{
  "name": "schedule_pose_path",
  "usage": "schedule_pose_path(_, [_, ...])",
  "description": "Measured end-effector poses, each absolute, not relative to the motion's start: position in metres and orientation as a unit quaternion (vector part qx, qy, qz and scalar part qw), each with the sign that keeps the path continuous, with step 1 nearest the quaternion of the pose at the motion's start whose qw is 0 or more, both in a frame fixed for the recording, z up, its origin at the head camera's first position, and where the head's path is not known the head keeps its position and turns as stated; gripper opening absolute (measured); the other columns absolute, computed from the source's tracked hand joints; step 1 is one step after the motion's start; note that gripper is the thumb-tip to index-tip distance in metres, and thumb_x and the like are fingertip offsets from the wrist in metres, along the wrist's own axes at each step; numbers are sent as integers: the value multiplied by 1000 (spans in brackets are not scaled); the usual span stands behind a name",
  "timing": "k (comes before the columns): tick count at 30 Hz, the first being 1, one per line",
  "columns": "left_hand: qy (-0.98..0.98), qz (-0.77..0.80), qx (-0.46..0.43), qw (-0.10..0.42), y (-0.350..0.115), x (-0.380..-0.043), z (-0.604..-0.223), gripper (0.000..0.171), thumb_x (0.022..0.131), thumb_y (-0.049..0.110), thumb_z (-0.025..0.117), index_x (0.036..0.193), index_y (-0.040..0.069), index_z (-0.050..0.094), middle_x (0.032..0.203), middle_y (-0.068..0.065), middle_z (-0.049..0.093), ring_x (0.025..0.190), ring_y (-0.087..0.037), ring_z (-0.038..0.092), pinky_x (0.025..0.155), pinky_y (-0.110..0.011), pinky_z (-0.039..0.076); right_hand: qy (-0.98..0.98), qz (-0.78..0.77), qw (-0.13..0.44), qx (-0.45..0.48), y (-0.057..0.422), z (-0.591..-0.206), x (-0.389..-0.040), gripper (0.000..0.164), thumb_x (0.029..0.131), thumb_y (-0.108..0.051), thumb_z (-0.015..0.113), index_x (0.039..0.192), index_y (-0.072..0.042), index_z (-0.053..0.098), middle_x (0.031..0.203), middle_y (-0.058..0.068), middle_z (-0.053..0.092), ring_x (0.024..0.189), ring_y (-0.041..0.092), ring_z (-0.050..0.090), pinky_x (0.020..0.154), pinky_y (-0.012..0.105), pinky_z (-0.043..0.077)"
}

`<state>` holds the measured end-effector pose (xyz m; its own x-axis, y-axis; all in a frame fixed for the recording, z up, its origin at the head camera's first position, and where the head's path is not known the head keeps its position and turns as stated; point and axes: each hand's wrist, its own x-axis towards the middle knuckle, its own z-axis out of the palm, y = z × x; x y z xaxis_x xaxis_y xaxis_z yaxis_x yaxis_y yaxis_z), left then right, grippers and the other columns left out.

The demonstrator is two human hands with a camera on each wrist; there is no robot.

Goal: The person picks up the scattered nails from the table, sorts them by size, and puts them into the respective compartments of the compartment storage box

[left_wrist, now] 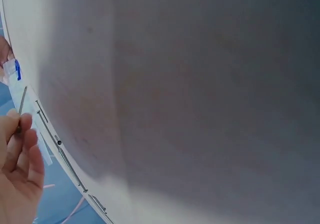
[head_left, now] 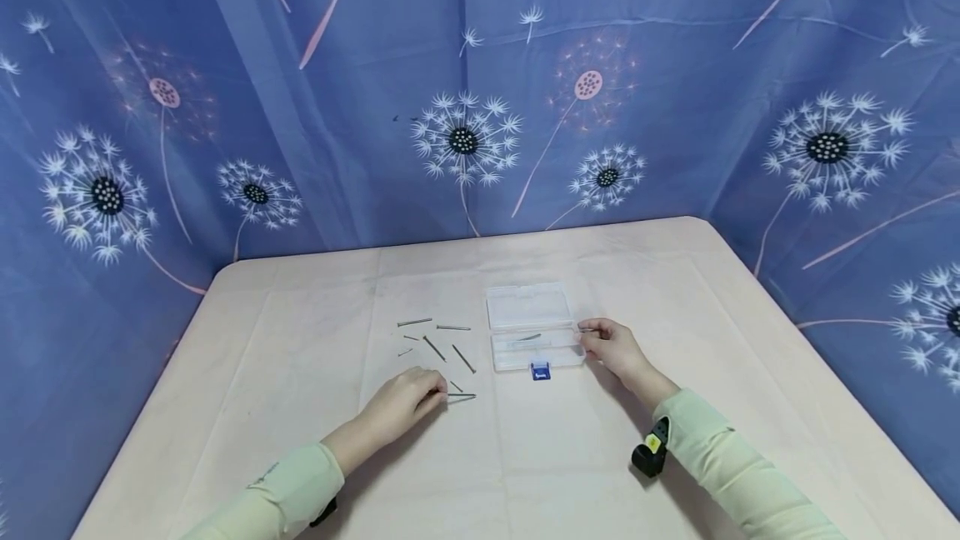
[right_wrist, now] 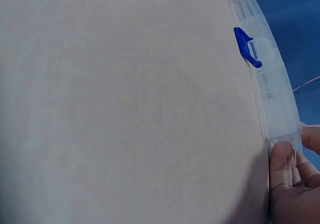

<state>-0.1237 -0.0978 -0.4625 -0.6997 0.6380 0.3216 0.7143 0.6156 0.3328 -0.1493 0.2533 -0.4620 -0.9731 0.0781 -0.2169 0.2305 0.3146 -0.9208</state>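
Blue dandelion-print curtain (head_left: pixel 360 107) beyond the far edge of a pale table (head_left: pixel 585 482). Right of the table's middle, a clear box (head_left: pixel 517 359), lid (head_left: pixel 528 305) laid back toward the far edge, long axis roughly along that edge. At the box's right end, the grip of the right hand (head_left: pixel 613 350), nearer of the two. Well apart, toward the table's left and near edges, the left hand (head_left: pixel 405 401), thumb and forefinger pinched on a nail-like piece (left_wrist: pixel 23 100); from there, box rightward and farward, piece pointing mostly toward the table's right edge. Loose pieces (head_left: pixel 434 349), mixed angles, between left hand and far edge. Inside the box, another piece (head_left: pixel 529 337).
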Motion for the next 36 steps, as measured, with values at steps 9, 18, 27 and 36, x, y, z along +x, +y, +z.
schedule_pose_path(9, [-889,-295,-325,127,-89,-128,-454,12,81,11,74,92,10,69,89,0,71,84,-16,65,78,-33,54,806,-580,69,94,253,-461,-149,35,91,-4,55,121,12,50,93,6,59,73,5,52,64,15,51])
schedule_pose_path(18, [-875,-358,-287,151,-66,-140,-443,8,80,5,74,87,7,70,83,-1,71,79,-15,65,76,-33,53,811,-573,69,90,255,-461,-149,35,92,-6,54,123,12,50,95,8,60,74,5,53,64,15,50])
schedule_pose_path(27, [-887,-343,-279,136,-37,-153,-435,7,84,10,70,91,8,71,87,0,72,82,-15,64,77,-32,53,813,-571,65,92,253,-461,-150,35,92,-5,55,122,12,51,95,8,60,75,5,53,64,15,50])
schedule_pose_path(36, [-899,-294,-295,132,-14,-171,-429,9,86,15,69,94,11,71,92,0,73,85,-14,65,80,-30,53,809,-577,63,91,254,-462,-150,34,91,-4,55,121,12,51,92,6,60,72,4,53,62,15,50])
